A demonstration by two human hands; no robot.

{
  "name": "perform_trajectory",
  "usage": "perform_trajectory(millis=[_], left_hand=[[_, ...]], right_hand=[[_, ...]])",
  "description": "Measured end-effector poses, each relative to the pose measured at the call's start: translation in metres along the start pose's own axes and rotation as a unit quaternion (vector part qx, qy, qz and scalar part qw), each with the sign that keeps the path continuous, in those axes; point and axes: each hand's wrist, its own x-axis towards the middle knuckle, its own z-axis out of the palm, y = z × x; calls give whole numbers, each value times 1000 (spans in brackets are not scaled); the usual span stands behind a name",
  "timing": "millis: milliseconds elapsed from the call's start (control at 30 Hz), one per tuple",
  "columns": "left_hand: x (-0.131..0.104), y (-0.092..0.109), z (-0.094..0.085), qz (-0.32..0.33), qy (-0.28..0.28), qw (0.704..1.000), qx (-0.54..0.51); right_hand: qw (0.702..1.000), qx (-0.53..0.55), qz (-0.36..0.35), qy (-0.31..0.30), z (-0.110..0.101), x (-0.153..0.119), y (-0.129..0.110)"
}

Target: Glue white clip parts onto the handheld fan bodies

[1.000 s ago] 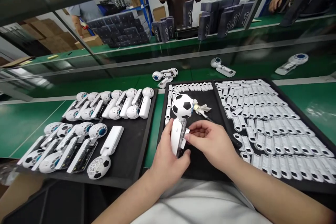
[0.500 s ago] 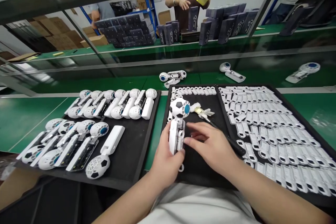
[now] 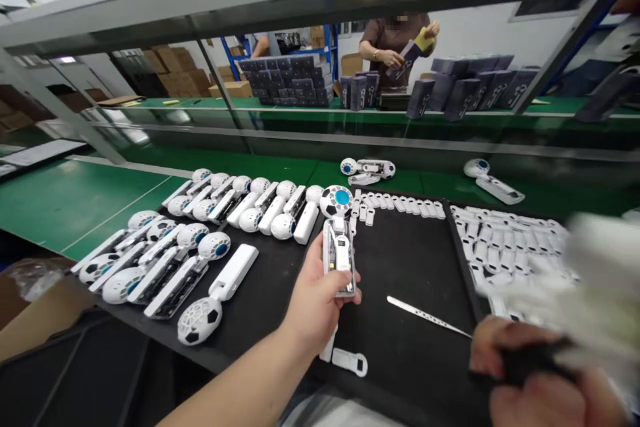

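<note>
My left hand point(image 3: 320, 293) grips a white handheld device with a soccer-ball head point(image 3: 336, 202). Its long handle stands open towards me, showing inner parts, and my thumb presses on a small white cover piece point(image 3: 343, 253) lying in it. At the lower right my right hand point(image 3: 535, 373), smeared by motion, is closed around a black-handled tool point(image 3: 530, 357). A thin pale strip with dark spots point(image 3: 425, 313) points towards that hand; whether it joins the tool I cannot tell. A blurred whitish bundle point(image 3: 565, 293), perhaps a glove, is above the right hand.
More soccer-ball devices point(image 3: 215, 247) lie in rows on the left tray. Small white covers point(image 3: 500, 240) fill the right tray, and one loose cover point(image 3: 350, 361) lies near me. Devices point(image 3: 369, 169) rest behind. Across the green bench a person point(image 3: 395, 47) handles dark boxes point(image 3: 420, 97).
My right hand has left the device, moved right and taken hold of the black-handled tool. The whitish bundle has left the tray's middle. The device's open side now faces me. The view has shifted left.
</note>
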Motion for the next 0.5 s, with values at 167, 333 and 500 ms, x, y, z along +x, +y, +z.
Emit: perform_trajectory(millis=[167, 333, 500], left_hand=[[-5, -4, 10, -5, -19, 1000, 12], [-6, -3, 7, 9, -27, 1000, 4], [-8, -3, 4, -5, -8, 1000, -3]], right_hand=[[993, 17, -65, -92, 35, -3, -21], [999, 26, -27, -14, 26, -12, -11], [993, -40, -86, -73, 31, -13, -4]])
